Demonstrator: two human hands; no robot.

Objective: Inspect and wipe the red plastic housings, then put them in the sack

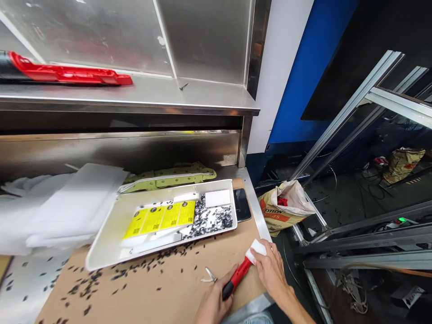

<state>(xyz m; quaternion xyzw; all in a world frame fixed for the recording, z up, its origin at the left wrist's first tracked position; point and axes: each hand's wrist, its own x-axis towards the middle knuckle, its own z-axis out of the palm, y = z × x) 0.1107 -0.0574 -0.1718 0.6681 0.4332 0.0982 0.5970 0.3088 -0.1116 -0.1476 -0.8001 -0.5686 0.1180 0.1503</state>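
My left hand [216,300] is closed round the black end of a red and black plastic handle-like part [240,272], low over the table near its front edge. My right hand [272,271] grips a white, sponge-like block [258,249] between thumb and fingers. That block sits against the far red end of the part and hides its tip. Just left of the part, a small metal clip-like tool [209,275] lies on the brown board [178,292].
A white tray [108,234] holds a yellow printed sheet [162,217], white blocks and small black pieces, more of which lie scattered in front. Beside it are a phone [242,204], a green pouch [172,178] and white sheets [81,198]. A red part [74,74] rests on the shelf; a sack [280,211] stands right.
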